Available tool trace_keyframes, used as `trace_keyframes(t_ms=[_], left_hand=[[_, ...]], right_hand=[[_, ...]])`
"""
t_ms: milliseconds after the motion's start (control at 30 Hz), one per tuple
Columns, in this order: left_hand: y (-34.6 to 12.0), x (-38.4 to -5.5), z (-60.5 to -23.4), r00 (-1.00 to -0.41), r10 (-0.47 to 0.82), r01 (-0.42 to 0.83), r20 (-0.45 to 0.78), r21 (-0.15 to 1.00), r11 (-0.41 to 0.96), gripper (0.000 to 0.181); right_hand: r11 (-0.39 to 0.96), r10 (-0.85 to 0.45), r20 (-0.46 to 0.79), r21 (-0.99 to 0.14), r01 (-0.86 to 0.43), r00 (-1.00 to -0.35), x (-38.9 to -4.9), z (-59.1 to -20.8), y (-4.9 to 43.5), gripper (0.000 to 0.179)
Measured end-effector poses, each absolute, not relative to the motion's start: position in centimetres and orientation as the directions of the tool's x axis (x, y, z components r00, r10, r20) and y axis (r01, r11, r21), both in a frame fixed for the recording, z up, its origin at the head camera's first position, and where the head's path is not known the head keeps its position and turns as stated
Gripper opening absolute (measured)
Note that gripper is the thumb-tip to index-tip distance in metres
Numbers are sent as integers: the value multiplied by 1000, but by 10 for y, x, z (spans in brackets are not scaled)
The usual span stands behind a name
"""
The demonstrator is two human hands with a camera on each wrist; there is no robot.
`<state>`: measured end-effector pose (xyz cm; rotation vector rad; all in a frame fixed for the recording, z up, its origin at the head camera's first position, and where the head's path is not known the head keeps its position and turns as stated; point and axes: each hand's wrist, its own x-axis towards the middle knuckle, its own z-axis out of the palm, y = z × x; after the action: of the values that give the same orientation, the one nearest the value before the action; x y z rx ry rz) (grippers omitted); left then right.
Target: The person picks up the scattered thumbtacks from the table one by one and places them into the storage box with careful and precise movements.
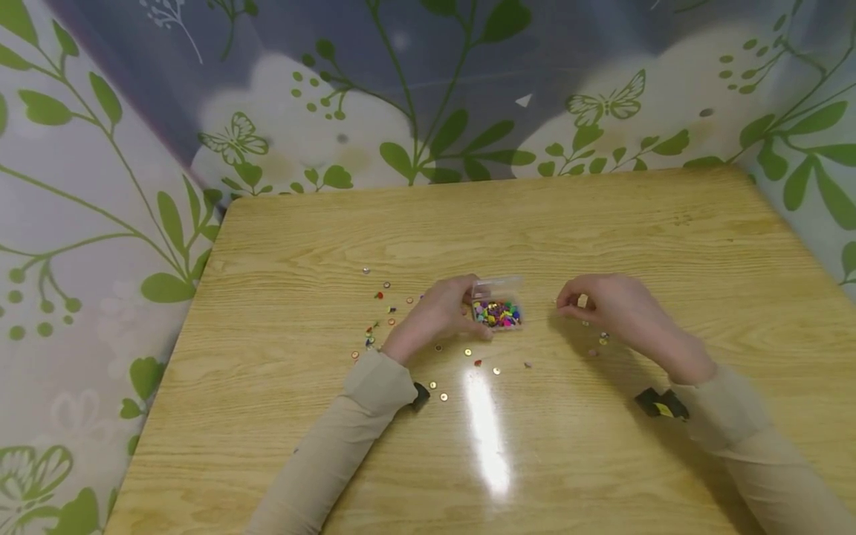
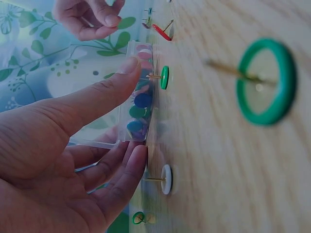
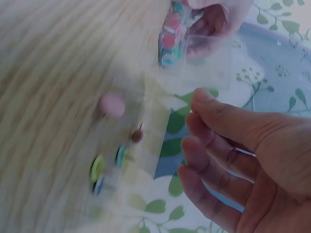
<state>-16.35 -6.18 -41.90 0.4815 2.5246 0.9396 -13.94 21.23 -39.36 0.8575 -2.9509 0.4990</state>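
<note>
My left hand [image 1: 438,312] holds a small clear plastic box [image 2: 121,128] by its sides, thumb across from the fingers. Colorful thumbtacks [image 1: 496,314] fill the box, and its transparent lid [image 3: 209,60] stands raised at the back. To the right of the box, my right hand [image 1: 618,312] hovers over the table with loosely bent fingers. In the right wrist view its thumb and index fingertips are close together, with nothing visible between them. A few loose tacks, among them a pink one [image 3: 112,105] and a yellow one [image 3: 97,168], lie near this hand.
Several thumbtacks lie scattered around the left hand, such as a red one [image 1: 379,296], a green one [image 2: 267,81] and a white one [image 2: 166,179], some with points up. The wooden table [image 1: 602,475] meets leaf-patterned fabric [image 1: 441,89] at its back edge.
</note>
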Motion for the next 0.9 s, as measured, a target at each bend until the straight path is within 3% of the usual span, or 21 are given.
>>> trace_keyframes(t_ms=[467,900], left_hand=[[-61,-163,-418,-860,444,167,-251,684,710,60],[-61,-164,-419,-857,447,171,-257,676,717,64]], right_hand=[[701,-626,188,-290,-652,-757,-140,-389,176,9],[694,-626,154,-337,-636,-764,-146,-393,159,13]])
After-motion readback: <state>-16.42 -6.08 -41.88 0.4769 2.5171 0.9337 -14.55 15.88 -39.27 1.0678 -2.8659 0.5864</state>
